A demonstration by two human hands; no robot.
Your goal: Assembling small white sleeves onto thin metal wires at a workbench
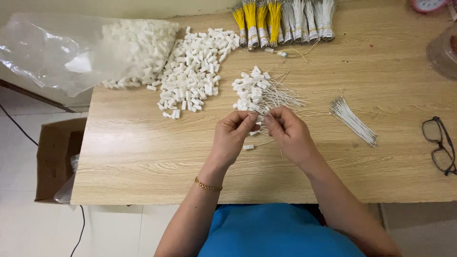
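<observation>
Our two hands meet near the middle of the frame, just above the table (pixel 143 157). Our left hand (pixel 232 135) has its fingers pinched narrowly together on a small white plastic connector (pixel 253 117), and our right hand (pixel 289 133) pinches a thin white wire (pixel 264 115) right against it, so the fingertips of both hands nearly touch. A gold bracelet (pixel 208 185) sits on our left wrist.

Just above our hands lies a small heap of finished pieces (pixel 259 93), white connectors with fine wires fanning out to the right. One loose connector (pixel 248 147) lies on the wood just below our left hand. To the right of centre we see a loose bundle of white wires (pixel 353 121), well apart from our hands. Toward the upper left a large pile of white connectors (pixel 193 71) spills from a clear plastic bag (pixel 52 47). Along the top edge lie tied bundles of yellow and white wires (pixel 281 19). A pair of glasses (pixel 440 145) rests at the right edge, and a cardboard box (pixel 54 157) stands on the floor at the lower left.
</observation>
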